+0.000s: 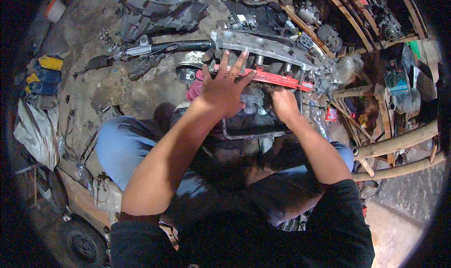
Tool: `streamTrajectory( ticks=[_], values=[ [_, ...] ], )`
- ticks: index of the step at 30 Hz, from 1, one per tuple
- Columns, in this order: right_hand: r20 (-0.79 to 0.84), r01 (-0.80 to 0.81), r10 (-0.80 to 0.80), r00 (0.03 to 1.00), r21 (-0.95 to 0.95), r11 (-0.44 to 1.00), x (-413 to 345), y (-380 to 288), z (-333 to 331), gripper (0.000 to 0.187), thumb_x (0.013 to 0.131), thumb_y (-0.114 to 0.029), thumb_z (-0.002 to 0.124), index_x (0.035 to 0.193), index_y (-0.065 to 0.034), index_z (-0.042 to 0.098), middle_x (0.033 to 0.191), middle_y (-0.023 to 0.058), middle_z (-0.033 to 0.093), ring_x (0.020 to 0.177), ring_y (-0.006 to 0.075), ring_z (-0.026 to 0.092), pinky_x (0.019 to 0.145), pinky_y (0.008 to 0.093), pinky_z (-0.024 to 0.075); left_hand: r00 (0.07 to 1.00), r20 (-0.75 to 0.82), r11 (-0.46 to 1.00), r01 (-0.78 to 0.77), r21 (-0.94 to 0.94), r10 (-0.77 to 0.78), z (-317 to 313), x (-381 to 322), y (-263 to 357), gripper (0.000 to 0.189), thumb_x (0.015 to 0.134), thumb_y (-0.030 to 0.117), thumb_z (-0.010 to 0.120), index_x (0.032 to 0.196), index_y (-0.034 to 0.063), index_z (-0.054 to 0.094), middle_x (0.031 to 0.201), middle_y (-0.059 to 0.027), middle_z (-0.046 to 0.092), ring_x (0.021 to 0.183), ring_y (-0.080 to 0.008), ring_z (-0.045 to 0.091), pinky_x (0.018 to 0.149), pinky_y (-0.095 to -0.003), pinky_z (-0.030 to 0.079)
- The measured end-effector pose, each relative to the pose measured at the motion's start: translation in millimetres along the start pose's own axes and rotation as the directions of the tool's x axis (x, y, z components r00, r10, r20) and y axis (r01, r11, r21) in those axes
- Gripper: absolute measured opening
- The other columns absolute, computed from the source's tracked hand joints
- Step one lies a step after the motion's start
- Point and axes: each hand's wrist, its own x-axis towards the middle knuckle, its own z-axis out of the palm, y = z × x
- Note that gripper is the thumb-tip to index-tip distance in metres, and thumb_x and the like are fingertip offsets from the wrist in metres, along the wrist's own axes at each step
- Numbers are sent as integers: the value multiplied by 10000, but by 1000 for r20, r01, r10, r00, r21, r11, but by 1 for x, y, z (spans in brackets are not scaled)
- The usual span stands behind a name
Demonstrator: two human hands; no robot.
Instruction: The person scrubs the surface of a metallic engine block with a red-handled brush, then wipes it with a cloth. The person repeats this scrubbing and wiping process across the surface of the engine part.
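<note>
My left hand (225,88) lies with spread fingers on a metal engine assembly, its fingertips at a red rail (278,79) and the edge of a cast aluminium manifold (264,44). Nothing shows in its grasp. Below the right part of the red rail, my right hand (283,102) is curled against the assembly; its fingertips are hidden, so what they hold cannot be seen. Round metal openings (252,106) lie between the hands, above a dark tray-like pan (253,132) near my lap. A reddish cloth (195,88) is tucked left of my left hand.
A steering rack-like metal part (158,49) lies on the floor beyond the assembly. Dark plastic parts (162,14) are piled farther off. At right stand wooden racks (394,143) with metal parts; a wheel (84,243) is at lower left, and a pale sack (37,134) above it.
</note>
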Motion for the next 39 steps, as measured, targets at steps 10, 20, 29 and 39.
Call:
streamTrajectory(
  ticks=[10, 20, 29, 39],
  values=[
    [76, -37, 27, 997, 138, 990, 7, -15, -24, 341, 781, -114, 726, 1103, -14, 674, 1049, 250, 701, 936, 446, 696, 850, 532, 574, 1000, -28, 999, -4, -52, 3, 9, -4, -6, 985, 766, 470, 837, 1592, 326, 321, 1720, -71, 40, 1551, -445, 102, 1103, -750, 305],
    [23, -47, 42, 999, 321, 946, -5, -27, -39, 233, 855, -142, 688, 1044, -7, 700, 927, 287, 697, 947, 455, 682, 876, 550, 542, 998, 58, 1000, -16, -22, 17, 4, -4, -12, 829, 890, 403, 743, 1594, 340, 311, 1726, -39, -30, 1574, -382, 14, 1155, -747, 190],
    [27, -257, 308, 951, 623, 739, -44, 2, -55, 323, 923, -251, 692, 1113, 7, 729, 1071, 237, 726, 1065, 387, 679, 946, 450, 514, 956, -275, 960, -164, -229, 98, -12, 8, 25, 325, 893, 258, 711, 1198, 146, 712, 1201, -112, 681, 1149, -351, 617, 970, -518, 490],
    [-161, -122, 328, 931, 711, 692, -91, 5, -88, 259, 953, -222, 678, 1050, 12, 731, 963, 178, 737, 901, 252, 686, 853, 385, 509, 928, -342, 836, -302, -458, 147, 36, 32, 83, 236, 865, 308, 763, 990, 111, 790, 967, -120, 732, 992, -350, 674, 877, -484, 516]
  ],
)
